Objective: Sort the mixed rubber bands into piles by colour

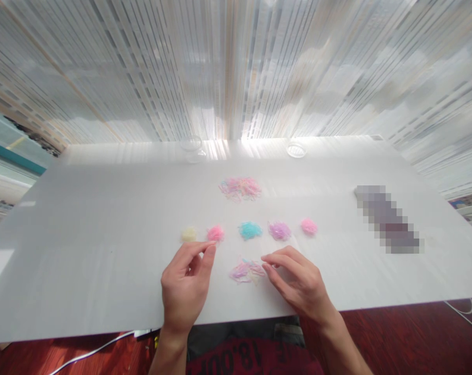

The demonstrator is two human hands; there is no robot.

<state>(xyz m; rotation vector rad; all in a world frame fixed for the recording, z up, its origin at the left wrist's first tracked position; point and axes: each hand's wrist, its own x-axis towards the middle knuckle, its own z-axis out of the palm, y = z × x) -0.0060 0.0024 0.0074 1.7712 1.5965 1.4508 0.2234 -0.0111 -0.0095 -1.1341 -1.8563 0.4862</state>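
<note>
Shreds lie in seven heaps on the white table [103, 234]: five of one colour, set in a row, and two mixed. The row runs pale yellow heap [189, 234], hot-pink heap [215, 233], turquoise heap [250, 230], purple heap [279, 230], light-pink heap [308, 226]. One mixed heap [240, 188] lies beyond it, a smaller mixed heap [246, 271] nearer. Left hand [187, 281] has thumb and index tips together just beside the hot-pink; right hand [298, 281] has them slightly apart at the smaller mixed heap's edge. Whether either holds a shred, I cannot tell. Behind stand one clear round container [191, 148] and one shallow clear dish or lid [296, 150], contents indistinct.
</note>
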